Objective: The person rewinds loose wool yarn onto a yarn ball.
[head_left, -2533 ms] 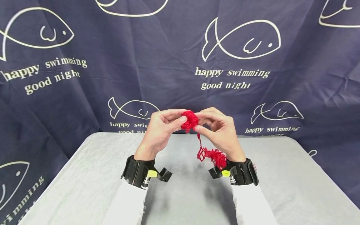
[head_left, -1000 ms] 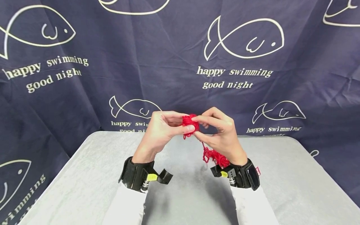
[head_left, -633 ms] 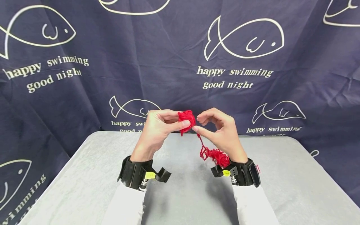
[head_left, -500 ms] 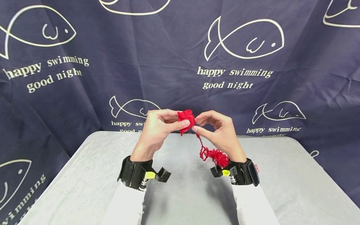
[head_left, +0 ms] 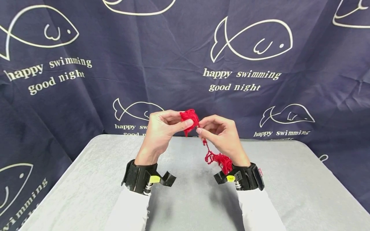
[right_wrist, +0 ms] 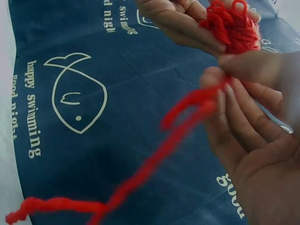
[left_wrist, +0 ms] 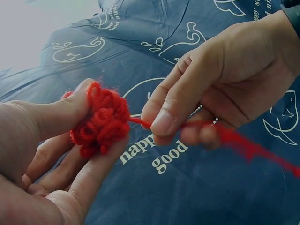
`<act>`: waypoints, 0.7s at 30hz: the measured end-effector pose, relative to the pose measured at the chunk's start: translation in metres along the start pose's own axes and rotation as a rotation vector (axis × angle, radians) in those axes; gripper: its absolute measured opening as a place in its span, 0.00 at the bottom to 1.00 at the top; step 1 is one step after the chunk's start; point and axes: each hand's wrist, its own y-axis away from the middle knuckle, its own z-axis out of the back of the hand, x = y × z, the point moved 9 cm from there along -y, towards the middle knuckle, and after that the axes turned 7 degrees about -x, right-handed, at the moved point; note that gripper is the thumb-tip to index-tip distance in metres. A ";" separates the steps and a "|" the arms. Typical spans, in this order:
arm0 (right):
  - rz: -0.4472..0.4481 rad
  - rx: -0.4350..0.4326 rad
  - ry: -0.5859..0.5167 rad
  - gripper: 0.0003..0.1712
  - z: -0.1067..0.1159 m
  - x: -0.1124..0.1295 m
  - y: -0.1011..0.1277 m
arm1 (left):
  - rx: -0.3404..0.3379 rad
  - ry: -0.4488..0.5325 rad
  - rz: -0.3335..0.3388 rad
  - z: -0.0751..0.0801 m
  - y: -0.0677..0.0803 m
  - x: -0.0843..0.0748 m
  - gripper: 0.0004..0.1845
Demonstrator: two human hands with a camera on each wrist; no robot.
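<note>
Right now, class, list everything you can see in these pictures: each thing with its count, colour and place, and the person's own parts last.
yarn ball: one, red, pinched in the left hand above the table.
strand: one, red, runs from the ball through the right hand's fingers down to the tangle.
tangle: one, red, loose yarn by the right wrist.
table: one, grey, under the hands.
backdrop: one, navy with white fish and lettering, behind the table.
wrist mounts: two, black, one on each wrist.
sleeves: two, white, at the bottom edge.
left hand: one, holds the ball.
right hand: one, pinches the strand.
</note>
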 end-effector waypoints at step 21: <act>0.206 0.077 0.437 0.06 -0.018 0.017 0.008 | -0.153 0.240 0.059 0.014 -0.004 0.007 0.09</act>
